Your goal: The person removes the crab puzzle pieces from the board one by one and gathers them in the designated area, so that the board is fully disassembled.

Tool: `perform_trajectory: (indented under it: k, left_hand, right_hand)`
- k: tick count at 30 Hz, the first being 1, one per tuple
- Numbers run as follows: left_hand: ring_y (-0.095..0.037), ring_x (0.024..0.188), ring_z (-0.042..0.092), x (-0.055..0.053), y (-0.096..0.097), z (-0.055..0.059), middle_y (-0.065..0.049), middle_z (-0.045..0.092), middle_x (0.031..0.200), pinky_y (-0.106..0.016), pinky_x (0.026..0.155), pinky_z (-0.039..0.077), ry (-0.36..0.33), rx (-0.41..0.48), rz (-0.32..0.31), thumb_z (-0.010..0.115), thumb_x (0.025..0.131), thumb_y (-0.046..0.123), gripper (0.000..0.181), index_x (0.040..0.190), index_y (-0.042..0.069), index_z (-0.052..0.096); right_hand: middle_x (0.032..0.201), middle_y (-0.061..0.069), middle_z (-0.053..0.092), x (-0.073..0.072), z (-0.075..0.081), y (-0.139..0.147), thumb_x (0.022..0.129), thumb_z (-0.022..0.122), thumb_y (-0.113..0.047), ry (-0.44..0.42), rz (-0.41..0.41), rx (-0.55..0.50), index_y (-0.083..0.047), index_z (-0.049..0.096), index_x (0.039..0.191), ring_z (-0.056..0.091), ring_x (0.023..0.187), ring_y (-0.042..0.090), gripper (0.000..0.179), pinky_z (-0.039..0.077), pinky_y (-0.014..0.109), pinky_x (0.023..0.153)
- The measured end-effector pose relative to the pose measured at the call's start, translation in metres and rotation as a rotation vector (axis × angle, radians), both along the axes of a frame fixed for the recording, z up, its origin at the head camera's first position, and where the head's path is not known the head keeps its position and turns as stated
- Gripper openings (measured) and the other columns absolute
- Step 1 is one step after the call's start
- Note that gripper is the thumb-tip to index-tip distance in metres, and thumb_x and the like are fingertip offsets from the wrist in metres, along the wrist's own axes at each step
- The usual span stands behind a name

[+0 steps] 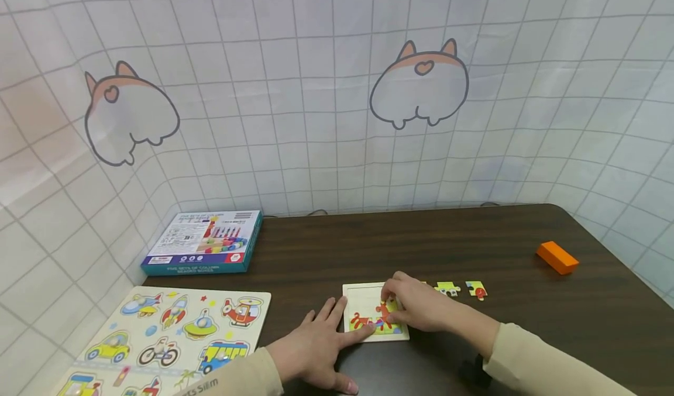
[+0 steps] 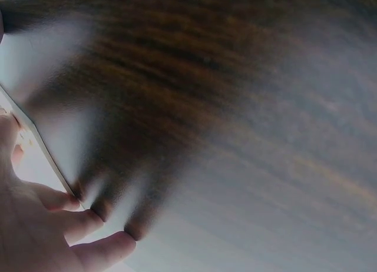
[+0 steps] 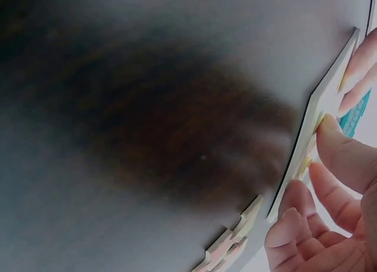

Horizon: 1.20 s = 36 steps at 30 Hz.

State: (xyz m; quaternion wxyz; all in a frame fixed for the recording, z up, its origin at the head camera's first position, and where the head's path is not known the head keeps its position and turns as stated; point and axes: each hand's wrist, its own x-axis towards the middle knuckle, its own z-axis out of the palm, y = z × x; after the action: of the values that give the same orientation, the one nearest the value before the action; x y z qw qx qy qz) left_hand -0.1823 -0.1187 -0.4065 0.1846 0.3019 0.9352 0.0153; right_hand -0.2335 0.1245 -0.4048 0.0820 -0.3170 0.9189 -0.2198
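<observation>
A small jigsaw tray (image 1: 363, 291) with a pale wooden frame lies on the table, with yellow and red puzzle pieces (image 1: 361, 320) along its lower part. My left hand (image 1: 318, 349) is spread flat at the tray's left side, its index fingertip pressing on the pieces and other fingers (image 2: 106, 251) on the table by the frame. From the right, my right hand (image 1: 421, 305) reaches over the tray and pinches a yellow and red puzzle piece (image 1: 391, 306) between thumb and fingers. In the right wrist view the thumb (image 3: 344, 154) sits at the tray's edge.
Loose puzzle pieces (image 1: 447, 289) lie right of the tray, one red and yellow piece (image 1: 476, 290) farthest out. A vehicle peg board (image 1: 174, 331) and a boxed bead set (image 1: 202, 243) are at left. An orange block (image 1: 557, 258) sits at the right.
</observation>
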Motion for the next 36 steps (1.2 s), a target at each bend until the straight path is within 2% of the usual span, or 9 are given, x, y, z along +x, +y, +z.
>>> perform_trajectory:
  k: [9,16,20,23,27,31,36]
  left_hand:
    - [-0.039,0.155,0.024,0.0,0.0,0.0,-0.018,0.018,0.17,-0.065,0.112,0.037,-0.001,-0.002,0.002,0.074,0.077,0.072,0.091,0.155,0.056,0.029]
    - [-0.039,0.155,0.023,0.0,0.0,0.002,-0.018,0.017,0.17,-0.065,0.112,0.036,-0.021,0.003,0.008,0.074,0.078,0.07,0.09,0.155,0.056,0.03]
    - [-0.039,0.155,0.022,-0.001,0.0,0.002,-0.018,0.016,0.17,-0.065,0.112,0.036,-0.03,-0.002,0.007,0.074,0.079,0.07,0.09,0.155,0.056,0.029]
    - [-0.04,0.155,0.023,0.0,0.0,0.002,-0.018,0.017,0.17,-0.065,0.112,0.036,-0.024,0.0,0.007,0.074,0.078,0.07,0.09,0.155,0.056,0.03]
    - [-0.04,0.155,0.023,0.001,-0.001,0.001,-0.019,0.018,0.169,-0.065,0.112,0.036,-0.011,0.007,0.008,0.074,0.078,0.07,0.089,0.155,0.056,0.031]
    - [-0.041,0.155,0.024,0.001,-0.001,0.0,-0.019,0.018,0.169,-0.065,0.112,0.036,-0.012,0.016,0.007,0.074,0.078,0.07,0.089,0.154,0.057,0.031]
    - [-0.04,0.155,0.023,0.001,-0.001,0.001,-0.018,0.018,0.169,-0.066,0.112,0.036,-0.006,0.021,0.003,0.074,0.077,0.07,0.09,0.155,0.056,0.031]
  right_hand:
    - [0.095,0.0,0.064,-0.004,-0.001,-0.002,0.085,0.084,-0.017,0.025,-0.007,-0.036,-0.009,0.068,0.105,0.052,0.075,0.006,0.028,0.049,0.026,0.068]
    - [0.079,-0.006,0.064,-0.009,-0.002,0.004,0.091,0.076,-0.01,-0.068,-0.042,-0.151,-0.012,0.071,0.1,0.053,0.067,0.004,0.011,0.047,0.022,0.063]
    - [0.076,-0.009,0.064,-0.009,-0.002,0.007,0.091,0.076,-0.011,-0.092,-0.075,-0.171,-0.013,0.072,0.093,0.053,0.066,0.003,0.005,0.046,0.022,0.063]
    - [0.076,-0.009,0.065,-0.01,-0.001,0.009,0.091,0.077,-0.013,-0.108,-0.083,-0.172,-0.013,0.071,0.088,0.053,0.066,0.004,0.007,0.046,0.022,0.061]
    - [0.076,-0.008,0.065,-0.011,0.002,0.013,0.091,0.077,-0.014,-0.149,-0.083,-0.198,-0.013,0.069,0.087,0.054,0.065,0.006,0.009,0.046,0.023,0.06]
    - [0.08,-0.005,0.068,-0.011,0.007,0.025,0.094,0.074,-0.015,-0.181,-0.084,-0.251,-0.012,0.07,0.092,0.059,0.069,0.008,0.006,0.049,0.024,0.064]
    - [0.084,0.0,0.07,-0.01,0.012,0.061,0.096,0.071,-0.016,-0.151,-0.129,-0.283,-0.009,0.069,0.097,0.063,0.072,0.012,0.007,0.051,0.025,0.064]
